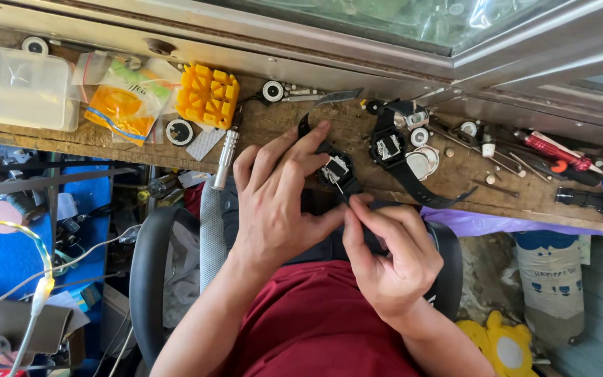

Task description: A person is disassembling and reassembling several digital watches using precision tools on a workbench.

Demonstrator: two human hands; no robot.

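From the head camera I look down on a cluttered wooden surface point(294, 136) where the left hand point(277, 202) steadies a black wristwatch point(336, 171) lying face down, its case back open, at the near edge of the surface in front of the person's red shirt point(315, 321). The left fingers point(301, 143) are spread and curled over the watch body and its upper strap, grasping it against the wood. The right hand point(385, 248) sits just below, its fingers pinched shut on a thin pointed tool point(340, 188) whose tip reaches into the open case (the tool is too slim for me to say what kind it is). Just to the right lies a second black watch point(389, 148), also opened, with a round metal case back point(420, 164) touching it. A yellow plastic watch holder point(208, 94) stands to the upper left, near a clear plastic box point(15, 87) and an orange packet point(120, 105). A slim silver tool handle point(226, 150) lies just beside the left hand. Red and blue handled tools point(560, 155) are scattered at far right.
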